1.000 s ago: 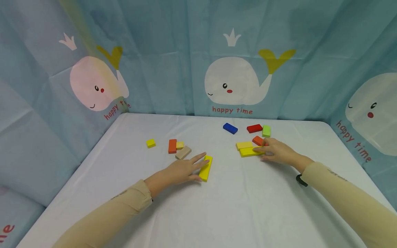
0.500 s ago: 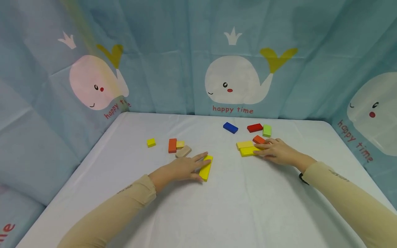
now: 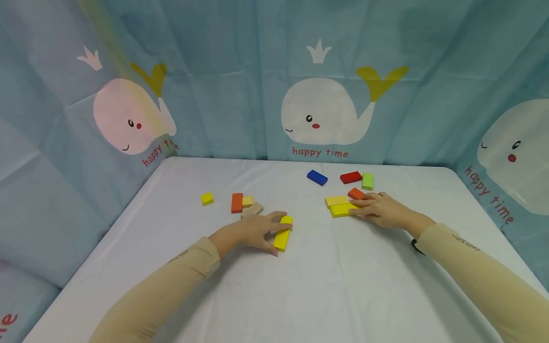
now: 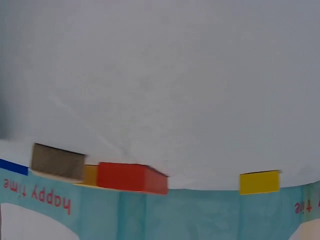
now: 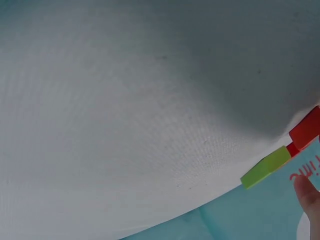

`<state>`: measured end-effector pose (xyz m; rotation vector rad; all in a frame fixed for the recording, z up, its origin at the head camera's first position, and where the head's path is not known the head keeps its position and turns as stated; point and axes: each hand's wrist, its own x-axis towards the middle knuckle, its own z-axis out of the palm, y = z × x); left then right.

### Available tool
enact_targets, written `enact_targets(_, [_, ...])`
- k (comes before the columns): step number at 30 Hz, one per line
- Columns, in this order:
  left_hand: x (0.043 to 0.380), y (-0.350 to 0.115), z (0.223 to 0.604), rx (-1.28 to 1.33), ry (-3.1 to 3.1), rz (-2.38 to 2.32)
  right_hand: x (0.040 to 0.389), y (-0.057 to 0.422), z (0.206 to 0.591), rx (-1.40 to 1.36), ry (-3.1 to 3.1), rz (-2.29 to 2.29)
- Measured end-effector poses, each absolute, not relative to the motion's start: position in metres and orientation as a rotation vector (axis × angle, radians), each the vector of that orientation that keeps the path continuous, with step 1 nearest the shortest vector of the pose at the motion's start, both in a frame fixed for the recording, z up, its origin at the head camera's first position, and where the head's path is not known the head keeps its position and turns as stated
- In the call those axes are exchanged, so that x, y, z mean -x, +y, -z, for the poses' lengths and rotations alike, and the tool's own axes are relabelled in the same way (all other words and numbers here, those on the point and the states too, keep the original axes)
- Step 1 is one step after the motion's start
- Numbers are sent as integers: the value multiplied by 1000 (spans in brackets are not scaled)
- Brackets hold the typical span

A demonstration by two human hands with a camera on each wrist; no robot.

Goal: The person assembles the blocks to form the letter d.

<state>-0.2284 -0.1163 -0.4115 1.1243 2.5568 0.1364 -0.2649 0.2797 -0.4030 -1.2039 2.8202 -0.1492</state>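
On my head feed, the long, flat yellow rectangular block, perhaps painted wood, lies on the white cloth-covered desk, just to the right of the palm of the left hand. Its long axis runs near to far, the far end leaning a little right. That hand is spread wide over it: the forefinger crosses the top, another fingertip is by the far end and the thumb by the near end. Whether they pinch it I cannot tell, as my left wrist feed shows no fingers.

The right hand has its fingers extended leftward onto a second flat yellow rectangular block; I can't make out its thumb on the head feed. This block runs roughly left to right, its side against a pale yellow rectangular block, with an orange-red rectangular block just beyond, partly behind the fingers.

I judge the next move turns on this relation: the two yellow blocks lie well apart and roughly crosswise, the first pointing away from me, the second pointing sideways, each with its own hand on it and the other hand clearly farther off
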Motion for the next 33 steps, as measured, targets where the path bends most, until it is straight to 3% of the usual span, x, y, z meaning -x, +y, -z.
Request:
enact_targets(14, [189,-74,406,-1354,2622,-122,262,278,402,1180,2814,181])
enact_targets(33, [169,-51,414,-1185,2771,156,264,277,402,1136,2795,176])
